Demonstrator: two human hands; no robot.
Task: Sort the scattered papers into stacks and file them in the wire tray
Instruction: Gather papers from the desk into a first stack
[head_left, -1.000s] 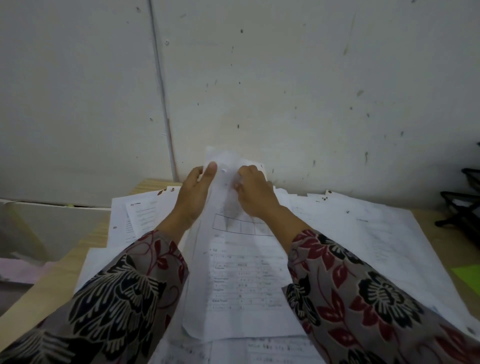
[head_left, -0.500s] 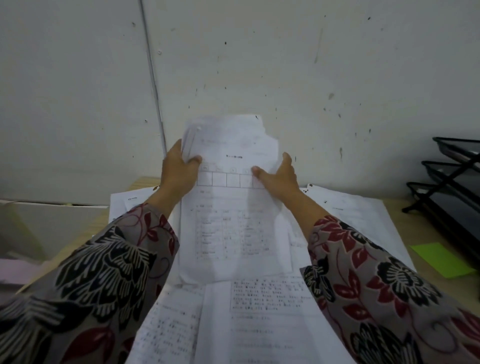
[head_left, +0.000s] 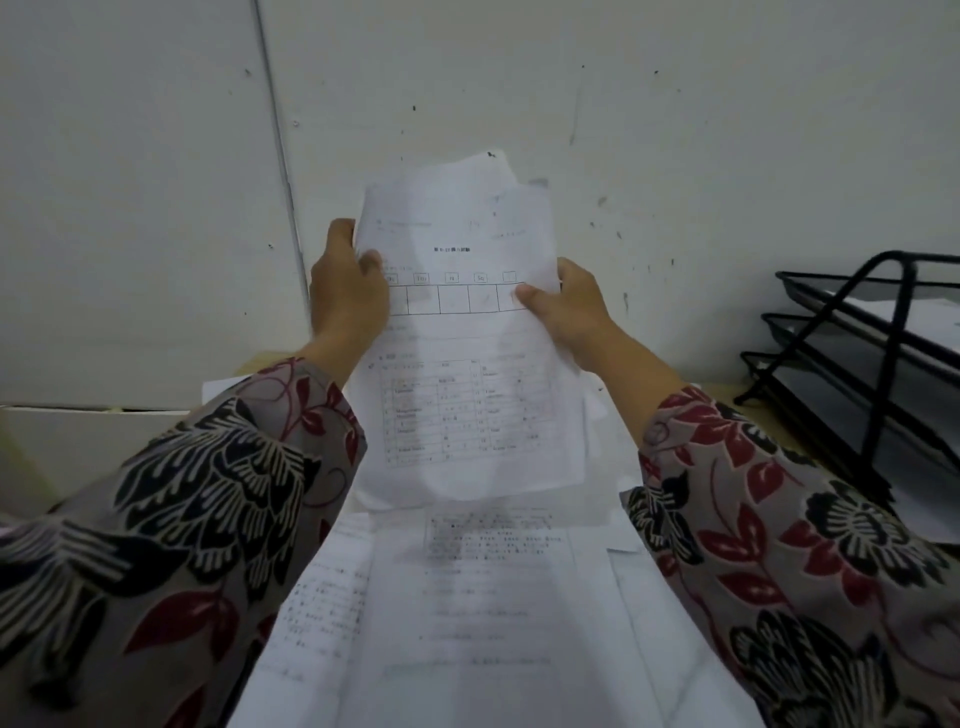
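Two hands hold a sheaf up before the wall.

The left hand (head_left: 345, 296) grips the left edge of the sheaf (head_left: 462, 364); the right hand (head_left: 569, 306) pinches the sheaf's right edge, its thumb lying on the printed grid. The sheets sit unevenly, with corners poking out at the top. Below the sheaf, loose papers (head_left: 483, 597) overlap on the desk (head_left: 719, 391). Right of the sheaf and well apart stands a black tiered wire tray (head_left: 883, 332), a white sheet lying in an upper tier. Behind the sheaf is a marked pale wall (head_left: 675, 130).
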